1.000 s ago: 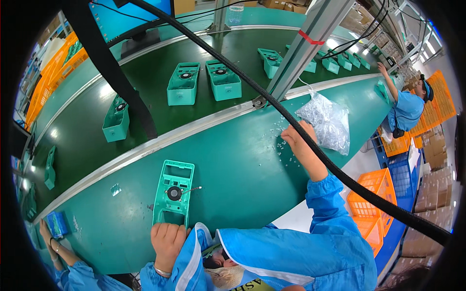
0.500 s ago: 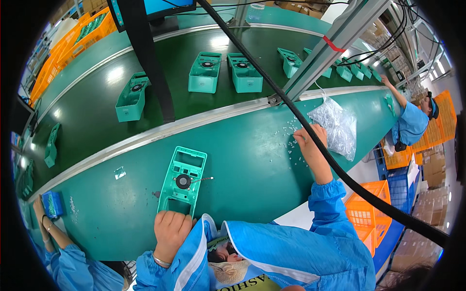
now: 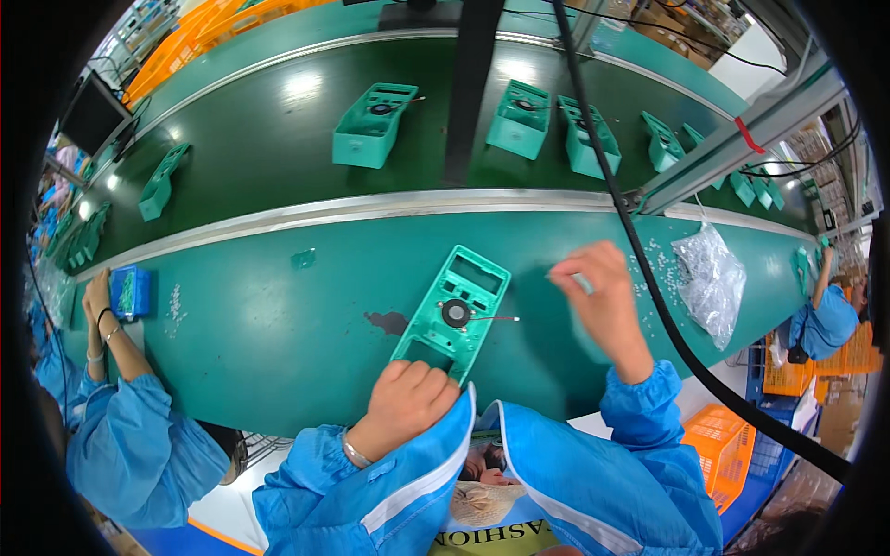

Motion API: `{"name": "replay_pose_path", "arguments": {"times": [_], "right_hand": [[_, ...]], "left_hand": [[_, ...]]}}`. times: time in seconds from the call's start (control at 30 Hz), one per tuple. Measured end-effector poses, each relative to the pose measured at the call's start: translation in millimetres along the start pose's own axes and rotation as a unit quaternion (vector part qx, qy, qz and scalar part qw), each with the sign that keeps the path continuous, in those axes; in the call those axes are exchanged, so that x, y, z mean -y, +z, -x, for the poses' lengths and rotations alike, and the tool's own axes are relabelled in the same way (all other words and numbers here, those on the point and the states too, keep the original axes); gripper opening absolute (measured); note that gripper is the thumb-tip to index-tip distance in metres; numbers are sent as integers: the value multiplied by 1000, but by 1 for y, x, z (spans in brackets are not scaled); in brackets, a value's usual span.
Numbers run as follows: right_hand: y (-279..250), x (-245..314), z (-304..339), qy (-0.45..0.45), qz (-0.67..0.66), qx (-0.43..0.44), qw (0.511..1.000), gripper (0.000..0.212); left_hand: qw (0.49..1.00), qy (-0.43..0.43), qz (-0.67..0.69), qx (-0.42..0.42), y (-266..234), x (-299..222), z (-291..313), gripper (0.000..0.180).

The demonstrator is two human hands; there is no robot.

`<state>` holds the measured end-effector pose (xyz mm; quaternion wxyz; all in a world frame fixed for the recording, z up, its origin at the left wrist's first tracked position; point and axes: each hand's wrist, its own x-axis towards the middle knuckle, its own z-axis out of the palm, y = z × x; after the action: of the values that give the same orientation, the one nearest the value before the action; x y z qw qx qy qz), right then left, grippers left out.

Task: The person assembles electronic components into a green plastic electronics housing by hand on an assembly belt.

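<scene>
My left hand (image 3: 405, 405) is closed round the near end of a green plastic housing (image 3: 425, 326), which lies tilted on the bench. Set into the housing is a round black fan (image 3: 456, 313), and its thin wire with a white plug (image 3: 516, 319) sticks out over the right edge. In the air to the right of the housing is my right hand (image 3: 601, 295), thumb and fingers pinched together. What is between them is too small to make out. Beyond that hand lie scattered small clear-white pieces (image 3: 654, 269) and a clear plastic bag (image 3: 712, 283).
Behind a metal rail (image 3: 371, 206), several green housings (image 3: 362, 139) stand on a dark green conveyor (image 3: 260, 139). A black cable (image 3: 649, 320) crosses in front at the right. At left, a co-worker's hands (image 3: 96, 298) are by a blue bin (image 3: 131, 292); another person (image 3: 828, 320) works far right.
My right hand has come away from the scattered pieces toward the housing, its fingers still pinched. My left hand keeps its hold on the housing. The whole view has swung left.
</scene>
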<state>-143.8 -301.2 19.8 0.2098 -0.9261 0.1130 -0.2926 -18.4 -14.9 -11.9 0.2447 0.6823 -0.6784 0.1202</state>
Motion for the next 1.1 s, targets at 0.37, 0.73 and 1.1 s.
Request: {"name": "replay_pose_path", "arguments": {"times": [0.37, 0.73, 1.1], "right_hand": [[81, 48, -33, -8, -94, 94, 991, 6], [87, 56, -33, -85, -16, 60, 994, 7], [72, 76, -25, -166, 78, 101, 978, 16]], "left_hand": [[1000, -10, 0, 20, -7, -6, -4, 10], [1000, -17, 5, 3, -3, -6, -2, 9], [999, 5, 39, 2, 0, -8, -7, 8]]}}
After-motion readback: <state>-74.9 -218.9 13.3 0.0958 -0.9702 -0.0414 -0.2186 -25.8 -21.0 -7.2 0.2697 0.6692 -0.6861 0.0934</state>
